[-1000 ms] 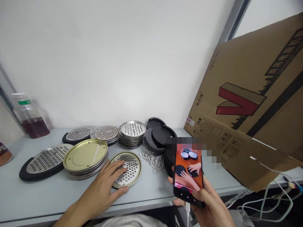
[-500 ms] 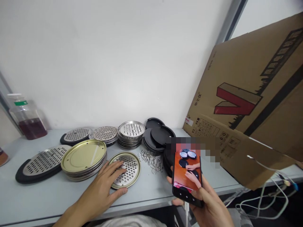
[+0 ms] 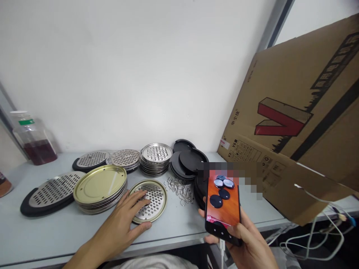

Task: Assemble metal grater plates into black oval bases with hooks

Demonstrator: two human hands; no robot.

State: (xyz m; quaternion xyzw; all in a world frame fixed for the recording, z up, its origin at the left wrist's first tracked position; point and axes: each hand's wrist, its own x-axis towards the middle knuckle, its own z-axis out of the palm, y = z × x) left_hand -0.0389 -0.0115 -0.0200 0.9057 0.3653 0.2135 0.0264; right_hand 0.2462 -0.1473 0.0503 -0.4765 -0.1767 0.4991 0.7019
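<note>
Perforated metal disc [image 3: 157, 203], gold-rimmed, under the left hand [image 3: 126, 213]

Disc: laid flat near the front edge of the grey desk [image 3: 174, 226], between the gold-topped stack [image 3: 100, 183] and a loose heap of small metal hooks [image 3: 180, 189]. Its left part is covered by the left hand, whose fingers are slightly spread, with the thumb set apart at the near rim. Lit phone [image 3: 223, 205]: gripped in the right hand [image 3: 251, 241], fingers wrapped round its sides; a white cable [image 3: 222, 254] is plugged into its lower end. Behind: a silver-topped stack [image 3: 156, 155] and black plates [image 3: 193, 160], the latter partly hidden by the phone. Far right: cardboard box [image 3: 283, 145], printed with a red V.
</note>
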